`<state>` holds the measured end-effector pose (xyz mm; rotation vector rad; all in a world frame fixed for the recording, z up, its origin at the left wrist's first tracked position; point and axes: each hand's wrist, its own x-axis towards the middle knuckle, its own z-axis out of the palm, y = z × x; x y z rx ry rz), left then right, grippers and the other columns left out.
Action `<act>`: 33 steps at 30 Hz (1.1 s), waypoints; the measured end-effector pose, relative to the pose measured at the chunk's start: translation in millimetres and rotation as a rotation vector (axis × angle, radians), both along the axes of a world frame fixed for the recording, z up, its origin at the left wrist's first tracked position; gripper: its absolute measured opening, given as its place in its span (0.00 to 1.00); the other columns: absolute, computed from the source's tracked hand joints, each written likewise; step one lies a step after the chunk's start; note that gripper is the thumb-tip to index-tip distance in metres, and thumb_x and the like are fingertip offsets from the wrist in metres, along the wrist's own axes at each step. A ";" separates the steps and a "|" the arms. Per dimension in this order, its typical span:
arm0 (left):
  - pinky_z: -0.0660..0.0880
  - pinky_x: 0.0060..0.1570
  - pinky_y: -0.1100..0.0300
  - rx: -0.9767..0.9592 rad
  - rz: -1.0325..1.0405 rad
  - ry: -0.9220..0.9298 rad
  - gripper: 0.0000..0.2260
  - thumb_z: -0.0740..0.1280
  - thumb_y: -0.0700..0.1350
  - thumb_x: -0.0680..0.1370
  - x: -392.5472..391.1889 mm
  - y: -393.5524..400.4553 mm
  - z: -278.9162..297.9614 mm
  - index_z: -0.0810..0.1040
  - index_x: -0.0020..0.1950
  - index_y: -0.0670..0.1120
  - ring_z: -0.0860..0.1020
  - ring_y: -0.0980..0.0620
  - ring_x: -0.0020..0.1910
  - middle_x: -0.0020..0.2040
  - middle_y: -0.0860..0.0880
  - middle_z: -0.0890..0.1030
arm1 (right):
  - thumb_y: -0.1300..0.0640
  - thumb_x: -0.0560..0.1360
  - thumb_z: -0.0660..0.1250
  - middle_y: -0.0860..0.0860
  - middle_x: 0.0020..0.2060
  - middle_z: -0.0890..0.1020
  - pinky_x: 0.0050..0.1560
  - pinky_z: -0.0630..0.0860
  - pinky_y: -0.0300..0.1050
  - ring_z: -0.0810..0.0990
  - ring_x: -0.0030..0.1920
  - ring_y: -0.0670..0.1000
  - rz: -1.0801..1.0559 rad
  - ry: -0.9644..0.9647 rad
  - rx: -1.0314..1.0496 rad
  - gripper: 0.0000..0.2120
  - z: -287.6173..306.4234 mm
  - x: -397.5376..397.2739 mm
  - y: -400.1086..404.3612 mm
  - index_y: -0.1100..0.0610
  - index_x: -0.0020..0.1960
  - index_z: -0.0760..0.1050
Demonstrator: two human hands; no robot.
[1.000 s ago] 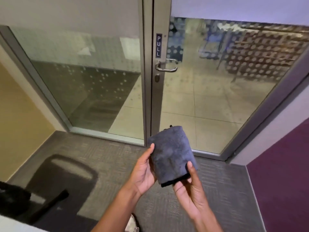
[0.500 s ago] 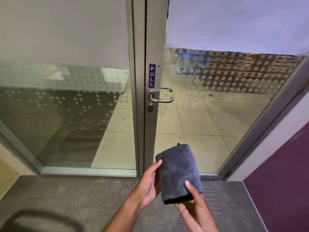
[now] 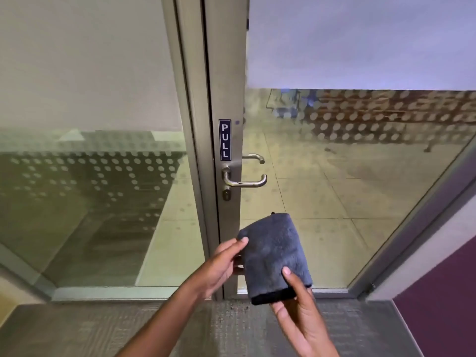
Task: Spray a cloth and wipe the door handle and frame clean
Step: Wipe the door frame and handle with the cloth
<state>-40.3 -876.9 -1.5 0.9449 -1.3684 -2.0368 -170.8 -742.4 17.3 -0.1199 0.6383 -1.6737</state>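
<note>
We've got the folded cloth (image 3: 275, 256) pinched between left hand (image 3: 221, 266) and right hand (image 3: 298, 313), below the handle (image 3: 244, 180). Risk: loose fingertip hold (no sprayer visible), so we could wipe dry.

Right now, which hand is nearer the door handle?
Left. The left hand holds the cloth's upper left edge, almost straight below the door handle. The right hand grips the cloth's bottom edge, lower and further right.
</note>
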 end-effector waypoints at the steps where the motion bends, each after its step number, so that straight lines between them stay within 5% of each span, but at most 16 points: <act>1: 0.79 0.60 0.48 -0.058 -0.028 -0.039 0.19 0.65 0.58 0.79 -3.1 -14.0 9.2 0.81 0.64 0.48 0.81 0.45 0.61 0.62 0.41 0.83 | 0.64 0.75 0.65 0.62 0.64 0.79 0.54 0.81 0.53 0.80 0.63 0.59 -0.003 0.011 -0.016 0.23 2.8 -7.0 -10.7 0.58 0.70 0.72; 3: 0.80 0.51 0.57 -0.194 -0.056 -0.147 0.19 0.62 0.62 0.78 -7.7 -42.7 30.6 0.82 0.61 0.53 0.82 0.54 0.53 0.54 0.50 0.85 | 0.64 0.74 0.69 0.61 0.63 0.80 0.52 0.81 0.52 0.81 0.62 0.58 -0.022 0.050 -0.052 0.20 10.0 -20.2 -31.3 0.56 0.66 0.77; 8: 0.76 0.60 0.56 -0.693 0.076 -0.372 0.14 0.57 0.59 0.82 -3.8 -115.8 92.8 0.78 0.60 0.59 0.80 0.60 0.58 0.56 0.59 0.84 | 0.60 0.67 0.75 0.58 0.61 0.82 0.53 0.81 0.48 0.81 0.61 0.56 -0.136 0.214 -0.123 0.22 31.2 -42.2 -81.2 0.54 0.61 0.80; 15: 0.70 0.71 0.49 -1.819 0.089 -0.574 0.13 0.64 0.46 0.82 4.6 -202.8 202.6 0.79 0.62 0.40 0.75 0.46 0.69 0.65 0.42 0.80 | 0.55 0.67 0.78 0.52 0.54 0.86 0.49 0.81 0.40 0.84 0.56 0.52 -0.480 0.645 -0.144 0.20 60.9 -26.3 -146.9 0.51 0.58 0.81; 20: 0.61 0.76 0.41 -2.297 0.001 -0.742 0.17 0.60 0.48 0.83 4.9 -258.8 249.5 0.76 0.67 0.40 0.63 0.40 0.78 0.75 0.39 0.70 | 0.50 0.67 0.77 0.48 0.48 0.82 0.46 0.83 0.42 0.84 0.50 0.48 -0.740 1.027 -0.071 0.17 80.8 5.2 -203.3 0.48 0.53 0.77; 24: 0.59 0.77 0.39 -2.577 -0.103 -0.822 0.20 0.58 0.49 0.83 -0.2 -294.2 268.8 0.72 0.71 0.40 0.61 0.39 0.79 0.77 0.38 0.66 | 0.59 0.67 0.77 0.52 0.55 0.72 0.51 0.80 0.41 0.79 0.54 0.51 -0.967 1.304 -0.037 0.27 79.9 22.4 -257.4 0.59 0.64 0.75; 29: 0.55 0.79 0.41 -2.763 -0.125 -0.824 0.25 0.51 0.52 0.84 -1.8 -316.0 274.2 0.66 0.76 0.39 0.60 0.38 0.79 0.78 0.37 0.65 | 0.69 0.66 0.75 0.54 0.59 0.70 0.53 0.80 0.40 0.72 0.58 0.37 -1.103 1.525 0.007 0.35 73.3 36.0 -305.3 0.59 0.71 0.71; 33: 0.53 0.79 0.43 -2.809 -0.102 -0.832 0.26 0.47 0.53 0.85 -2.5 -320.5 269.5 0.62 0.78 0.39 0.58 0.38 0.80 0.79 0.36 0.62 | 0.66 0.68 0.71 0.58 0.60 0.72 0.56 0.78 0.53 0.77 0.59 0.54 -1.072 1.623 0.032 0.31 71.2 45.3 -331.9 0.58 0.71 0.71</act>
